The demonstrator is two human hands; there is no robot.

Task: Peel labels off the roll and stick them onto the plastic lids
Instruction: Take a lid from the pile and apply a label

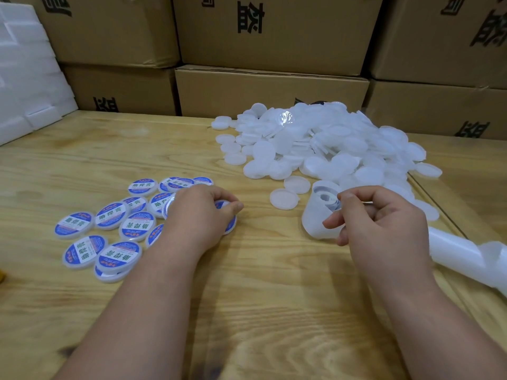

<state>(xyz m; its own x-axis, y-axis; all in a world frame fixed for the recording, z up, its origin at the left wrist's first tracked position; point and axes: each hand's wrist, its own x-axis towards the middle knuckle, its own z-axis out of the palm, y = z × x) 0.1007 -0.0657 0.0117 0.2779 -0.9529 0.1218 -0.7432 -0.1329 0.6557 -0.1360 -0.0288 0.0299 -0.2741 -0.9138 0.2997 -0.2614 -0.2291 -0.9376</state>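
light: even, soft, from overhead | shadows: faint | glare: none | blur: slight on hands | edges: wide-angle bowing

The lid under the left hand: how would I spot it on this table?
Find the labelled lids left of the white heap. At their right edge, the left hand covers one lid, the only one being touched.

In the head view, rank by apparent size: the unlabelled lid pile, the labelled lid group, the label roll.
1. unlabelled lid pile, clearly largest.
2. labelled lid group, partly under the left hand.
3. label roll, gripped by the right hand; its trailing backing strip excluded.
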